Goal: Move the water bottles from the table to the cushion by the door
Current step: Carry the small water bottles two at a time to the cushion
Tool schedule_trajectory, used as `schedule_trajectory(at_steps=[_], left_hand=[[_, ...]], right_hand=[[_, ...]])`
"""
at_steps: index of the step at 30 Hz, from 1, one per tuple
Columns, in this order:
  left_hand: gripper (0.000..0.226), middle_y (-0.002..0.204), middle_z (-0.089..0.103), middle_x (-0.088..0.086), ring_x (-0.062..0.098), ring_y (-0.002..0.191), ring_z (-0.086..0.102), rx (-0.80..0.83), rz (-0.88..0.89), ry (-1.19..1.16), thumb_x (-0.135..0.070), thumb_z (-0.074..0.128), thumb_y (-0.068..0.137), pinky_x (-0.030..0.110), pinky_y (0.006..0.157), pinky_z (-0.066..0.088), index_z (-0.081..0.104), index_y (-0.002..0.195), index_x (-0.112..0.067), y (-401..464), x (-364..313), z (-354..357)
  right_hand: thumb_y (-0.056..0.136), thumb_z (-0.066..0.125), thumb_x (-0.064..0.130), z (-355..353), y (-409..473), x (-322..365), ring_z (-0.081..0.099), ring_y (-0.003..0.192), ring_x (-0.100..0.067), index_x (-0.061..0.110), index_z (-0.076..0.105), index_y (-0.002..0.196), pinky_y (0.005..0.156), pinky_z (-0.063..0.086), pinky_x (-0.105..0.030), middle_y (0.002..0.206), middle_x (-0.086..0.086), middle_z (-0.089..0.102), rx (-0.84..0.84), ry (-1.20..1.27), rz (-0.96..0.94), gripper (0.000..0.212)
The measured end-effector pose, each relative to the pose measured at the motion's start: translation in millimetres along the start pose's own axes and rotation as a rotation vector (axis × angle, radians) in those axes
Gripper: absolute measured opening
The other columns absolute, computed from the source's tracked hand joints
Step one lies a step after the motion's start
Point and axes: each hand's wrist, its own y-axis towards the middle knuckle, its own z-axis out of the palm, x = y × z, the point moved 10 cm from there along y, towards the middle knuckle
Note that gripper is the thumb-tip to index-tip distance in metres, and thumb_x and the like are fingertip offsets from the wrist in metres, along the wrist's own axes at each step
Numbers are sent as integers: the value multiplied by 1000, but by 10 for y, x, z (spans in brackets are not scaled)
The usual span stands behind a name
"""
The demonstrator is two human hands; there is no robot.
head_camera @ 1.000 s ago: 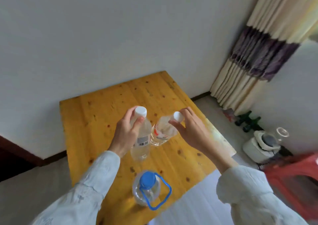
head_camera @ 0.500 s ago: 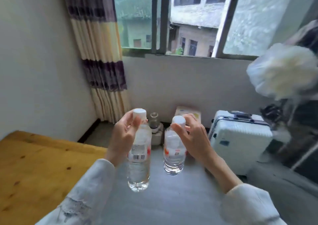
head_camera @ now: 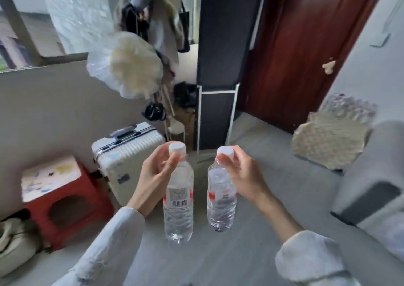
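My left hand (head_camera: 156, 173) pinches the neck of a clear water bottle (head_camera: 178, 200) with a white cap and a barcode label; it hangs upright over the grey floor. My right hand (head_camera: 242, 173) pinches the neck of a second clear bottle (head_camera: 221, 198) with a red-edged label, also hanging upright. A beige woven cushion (head_camera: 330, 141) lies on the floor at the right, beside the dark red door (head_camera: 301, 45). The table is out of view.
A white suitcase (head_camera: 125, 154) and a red stool (head_camera: 63, 200) stand at the left. A black-and-white rack (head_camera: 220, 67) stands ahead beside the door, with hanging clothes and a bagged item (head_camera: 126, 64). Grey furniture (head_camera: 371, 187) fills the right edge.
The view has swung right, from the table past the window to the door and cushion. Both hands still carry their bottles by the neck, lifted off the table.
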Motion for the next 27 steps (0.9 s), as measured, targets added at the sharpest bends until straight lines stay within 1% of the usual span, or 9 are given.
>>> schedule_trajectory(at_steps=[2, 4, 6, 9, 13, 15, 21, 25, 27], left_hand=[[23, 100, 72, -1, 11, 95, 67, 98, -24, -66, -42, 56, 83, 22, 77, 54, 61, 103, -33, 358, 193, 521], [19, 100, 72, -1, 13, 94, 67, 178, -35, -115, -39, 57, 84, 24, 77, 55, 63, 101, -34, 706, 341, 987], [15, 96, 72, -6, 9, 91, 67, 237, -27, -138, -39, 57, 84, 20, 75, 54, 63, 97, -36, 1075, 465, 1383], [14, 96, 70, -7, 6, 89, 67, 347, -34, -129, -37, 56, 86, 23, 76, 53, 61, 99, -35, 1621, 620, 1963], [18, 102, 68, -2, 12, 95, 65, 455, -45, -121, -34, 54, 86, 33, 86, 51, 60, 103, -30, 2277, 709, 2680], [23, 101, 69, -1, 13, 95, 66, 496, -58, -137, -40, 55, 82, 34, 86, 51, 60, 102, -31, 2528, 737, 2976], [28, 95, 72, 2, 19, 89, 69, 592, -130, -183, -49, 60, 78, 36, 81, 54, 62, 100, -31, 3176, 981, 3905], [38, 98, 71, 3, 17, 89, 69, 634, -125, -171, -52, 57, 73, 36, 82, 54, 62, 102, -28, 3570, 1110, 4651], [37, 99, 70, 5, 17, 89, 68, 634, -126, -173, -51, 55, 72, 34, 80, 53, 61, 102, -29, 3819, 1173, 5033]], right_hand=[[72, 47, 59, -395, 120, -330, 60, 72, -7, 26, 56, 92, 63, 46, -9, 81, 2, 65, -76, -28, 39, 39], [72, 47, 60, -758, 276, -637, 60, 73, -7, 28, 56, 92, 62, 43, -4, 80, 6, 65, -153, -51, 87, 39], [72, 46, 61, -1073, 463, -902, 61, 75, -14, 26, 57, 93, 62, 43, -7, 80, 1, 67, -231, -92, 116, 43], [72, 45, 60, -1465, 762, -1257, 62, 81, -26, 22, 59, 94, 68, 46, -22, 86, -14, 69, -315, -131, 151, 46], [74, 47, 54, -2010, 1088, -1637, 58, 68, 3, 24, 57, 89, 63, 41, -7, 76, 6, 65, -440, -118, 215, 35], [74, 47, 54, -2254, 1224, -1814, 56, 66, 8, 24, 56, 88, 63, 40, -5, 73, 12, 61, -486, -115, 248, 34], [71, 47, 57, -2884, 1570, -2474, 63, 78, -24, 33, 54, 83, 72, 48, -25, 82, -11, 70, -578, -127, 320, 28], [77, 52, 47, -3434, 1843, -3004, 61, 73, 3, 29, 54, 83, 66, 42, -5, 79, 6, 67, -603, -133, 360, 19], [83, 55, 36, -3735, 2018, -3297, 58, 70, 13, 27, 54, 83, 65, 40, -2, 77, 14, 63, -602, -132, 373, 9]])
